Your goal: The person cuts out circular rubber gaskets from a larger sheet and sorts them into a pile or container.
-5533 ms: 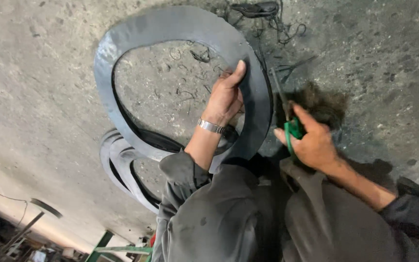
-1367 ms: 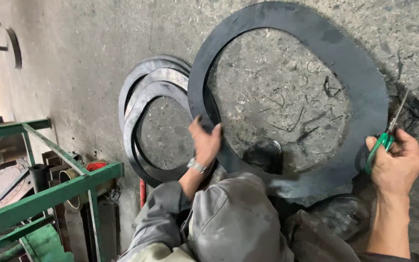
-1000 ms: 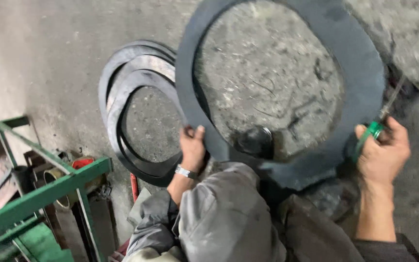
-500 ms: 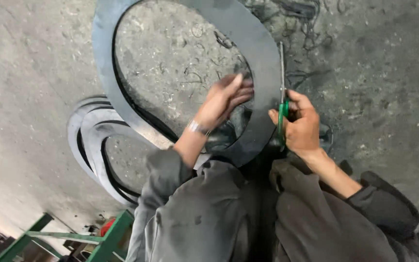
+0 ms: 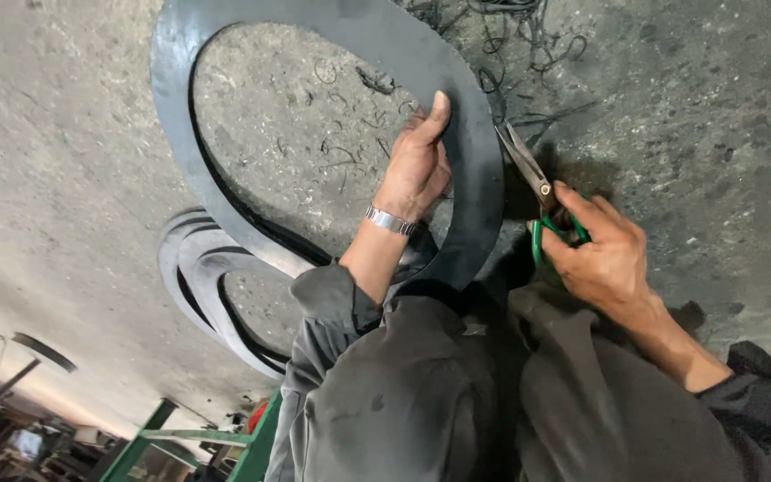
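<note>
Rubber ring trimmed with scissors on a concrete floor

The big ring filled the upper centre; the left hand pinched its inner edge, the right hand closed around green-handled scissors, blades apparently at its outer edge.

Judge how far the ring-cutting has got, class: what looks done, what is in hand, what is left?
Done: a stack of cut rings lies on the floor, with thin trimmings scattered beyond. In hand: the left hand grips the big ring by its inner edge while the right hand holds scissors at its outer edge. Left: how much edge remains untrimmed can't be told.
</note>
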